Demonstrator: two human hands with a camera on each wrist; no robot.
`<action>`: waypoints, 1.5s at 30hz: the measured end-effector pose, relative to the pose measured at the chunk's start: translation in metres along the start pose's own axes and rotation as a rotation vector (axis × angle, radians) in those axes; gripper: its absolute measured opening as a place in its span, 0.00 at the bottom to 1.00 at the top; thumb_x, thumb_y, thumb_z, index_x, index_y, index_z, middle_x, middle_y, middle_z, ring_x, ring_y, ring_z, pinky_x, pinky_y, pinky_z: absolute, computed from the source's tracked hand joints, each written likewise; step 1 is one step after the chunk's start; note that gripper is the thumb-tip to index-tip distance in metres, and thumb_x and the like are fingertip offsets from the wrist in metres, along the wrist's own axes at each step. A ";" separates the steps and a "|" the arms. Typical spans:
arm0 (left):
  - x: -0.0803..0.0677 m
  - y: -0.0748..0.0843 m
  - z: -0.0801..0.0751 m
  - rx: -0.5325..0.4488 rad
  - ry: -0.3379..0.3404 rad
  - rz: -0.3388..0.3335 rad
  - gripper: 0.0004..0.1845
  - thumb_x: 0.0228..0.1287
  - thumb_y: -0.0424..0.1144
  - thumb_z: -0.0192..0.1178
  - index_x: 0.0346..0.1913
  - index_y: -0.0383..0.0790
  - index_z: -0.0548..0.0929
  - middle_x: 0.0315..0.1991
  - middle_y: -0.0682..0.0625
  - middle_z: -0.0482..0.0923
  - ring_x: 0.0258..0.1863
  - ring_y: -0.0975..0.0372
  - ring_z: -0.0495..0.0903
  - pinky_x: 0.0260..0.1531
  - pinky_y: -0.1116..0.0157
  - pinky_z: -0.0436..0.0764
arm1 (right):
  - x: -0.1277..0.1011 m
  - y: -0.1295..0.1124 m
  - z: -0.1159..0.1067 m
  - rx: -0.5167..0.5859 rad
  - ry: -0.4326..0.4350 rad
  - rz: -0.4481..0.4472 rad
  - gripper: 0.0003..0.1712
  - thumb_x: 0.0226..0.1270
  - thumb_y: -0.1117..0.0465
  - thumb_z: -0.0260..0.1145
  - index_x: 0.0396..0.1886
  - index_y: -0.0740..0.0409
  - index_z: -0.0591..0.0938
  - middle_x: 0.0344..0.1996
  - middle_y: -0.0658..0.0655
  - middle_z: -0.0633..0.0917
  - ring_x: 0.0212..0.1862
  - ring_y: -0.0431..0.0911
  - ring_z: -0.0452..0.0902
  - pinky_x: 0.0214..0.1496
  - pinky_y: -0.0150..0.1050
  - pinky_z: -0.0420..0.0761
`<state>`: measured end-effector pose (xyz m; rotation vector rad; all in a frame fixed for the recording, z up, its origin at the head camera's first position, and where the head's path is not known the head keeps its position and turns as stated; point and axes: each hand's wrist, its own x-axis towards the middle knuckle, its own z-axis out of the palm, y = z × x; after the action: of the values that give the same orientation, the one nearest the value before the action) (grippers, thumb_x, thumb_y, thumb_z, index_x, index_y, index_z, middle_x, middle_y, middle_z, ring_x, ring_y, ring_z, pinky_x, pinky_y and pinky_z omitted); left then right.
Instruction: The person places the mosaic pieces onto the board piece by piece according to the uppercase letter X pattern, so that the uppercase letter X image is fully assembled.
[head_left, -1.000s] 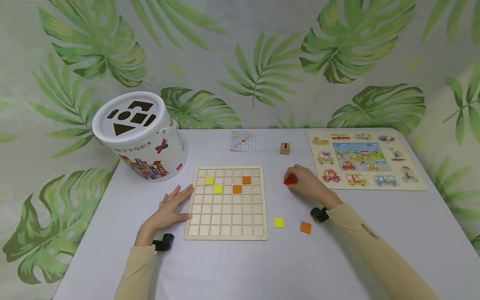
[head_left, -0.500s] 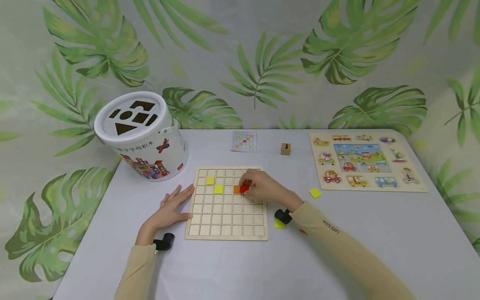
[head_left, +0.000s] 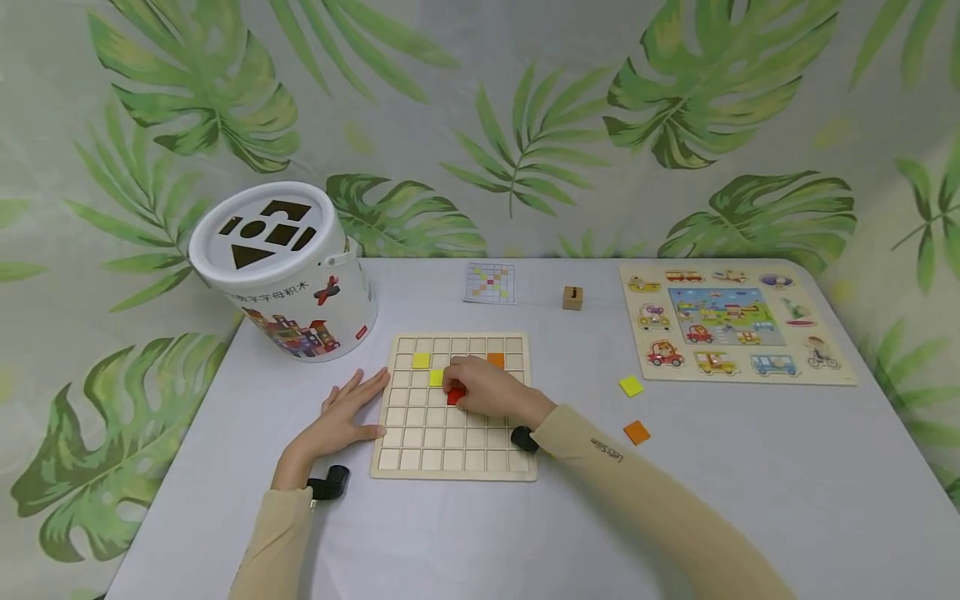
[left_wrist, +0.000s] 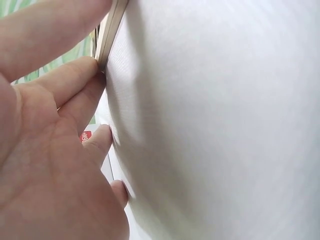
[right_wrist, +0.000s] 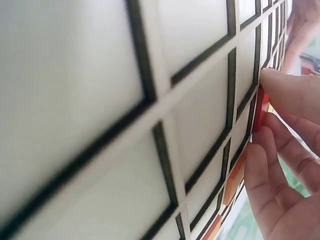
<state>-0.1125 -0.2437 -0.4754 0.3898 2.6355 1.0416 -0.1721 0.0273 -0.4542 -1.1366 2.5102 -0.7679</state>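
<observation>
My right hand (head_left: 486,387) pinches a red square tile (head_left: 455,397) between thumb and fingertips at the middle cell of the wooden grid board (head_left: 432,459). In the right wrist view the red tile (right_wrist: 260,107) stands tilted at the board's surface, beside a seated orange tile (right_wrist: 234,180). Two yellow tiles, one of them (head_left: 422,361) in full view, and another orange tile (head_left: 496,360) sit in upper cells. My left hand (head_left: 339,421) lies at the board's left edge, fingers extended; its fingertips touch the edge (left_wrist: 107,35) in the left wrist view.
Right of the board lie a loose yellow tile (head_left: 631,386) and an orange tile (head_left: 637,432). Behind are a small pattern card (head_left: 490,283), a wooden letter cube (head_left: 572,298) and a picture puzzle board (head_left: 813,367). A white lidded bucket (head_left: 300,308) stands at the back left.
My right hand has carried the red tile leftward from the table onto the board's middle. A loose yellow and an orange tile are uncovered; the sleeve now hides two others. The left hand is still.
</observation>
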 end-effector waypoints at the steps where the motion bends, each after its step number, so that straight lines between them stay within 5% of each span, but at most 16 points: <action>1: 0.000 0.000 0.000 0.000 0.001 0.000 0.45 0.54 0.36 0.68 0.73 0.34 0.57 0.74 0.42 0.49 0.73 0.43 0.35 0.64 0.40 0.28 | 0.000 0.000 0.000 0.001 -0.001 0.003 0.09 0.56 0.71 0.69 0.37 0.57 0.81 0.34 0.49 0.76 0.37 0.43 0.69 0.41 0.34 0.72; 11: 0.003 0.000 0.001 0.000 -0.004 0.016 0.45 0.55 0.36 0.68 0.73 0.34 0.56 0.74 0.42 0.49 0.73 0.43 0.35 0.64 0.40 0.28 | -0.036 0.016 -0.030 0.144 0.081 0.058 0.10 0.59 0.69 0.66 0.42 0.60 0.82 0.38 0.52 0.82 0.39 0.45 0.74 0.42 0.35 0.76; 20: 0.001 -0.002 0.000 0.004 -0.008 0.002 0.45 0.54 0.36 0.68 0.73 0.35 0.56 0.74 0.42 0.49 0.73 0.43 0.35 0.64 0.39 0.28 | -0.128 0.057 -0.060 0.191 0.160 0.160 0.11 0.58 0.69 0.68 0.41 0.61 0.82 0.36 0.52 0.82 0.38 0.44 0.73 0.41 0.39 0.78; 26: 0.001 -0.003 0.001 0.001 -0.004 0.006 0.45 0.54 0.36 0.68 0.73 0.34 0.57 0.74 0.42 0.49 0.73 0.43 0.35 0.64 0.39 0.28 | -0.191 0.084 -0.062 0.164 0.167 0.270 0.11 0.57 0.69 0.69 0.41 0.58 0.83 0.37 0.49 0.82 0.40 0.45 0.74 0.43 0.40 0.78; 30: 0.001 -0.002 0.000 0.002 -0.004 0.002 0.45 0.54 0.36 0.68 0.73 0.35 0.57 0.74 0.42 0.49 0.73 0.43 0.35 0.64 0.40 0.28 | -0.220 0.096 -0.057 0.142 0.154 0.260 0.14 0.55 0.71 0.70 0.41 0.55 0.82 0.39 0.47 0.82 0.42 0.44 0.75 0.44 0.39 0.78; 36: -0.001 -0.001 -0.001 -0.001 -0.002 0.007 0.45 0.54 0.35 0.68 0.73 0.34 0.57 0.74 0.42 0.49 0.73 0.43 0.35 0.64 0.39 0.28 | -0.232 0.100 -0.048 0.116 0.147 0.272 0.18 0.53 0.74 0.70 0.42 0.51 0.82 0.41 0.45 0.80 0.43 0.42 0.74 0.48 0.37 0.78; 45: -0.001 -0.001 0.000 0.000 -0.005 0.009 0.45 0.55 0.36 0.68 0.73 0.34 0.57 0.74 0.41 0.49 0.73 0.43 0.35 0.64 0.40 0.28 | -0.216 0.096 -0.047 0.082 0.191 0.261 0.17 0.52 0.74 0.71 0.41 0.55 0.81 0.37 0.45 0.80 0.39 0.42 0.73 0.42 0.37 0.78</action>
<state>-0.1122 -0.2449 -0.4758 0.4045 2.6315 1.0419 -0.1116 0.2605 -0.4630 -0.7192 2.6820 -0.9332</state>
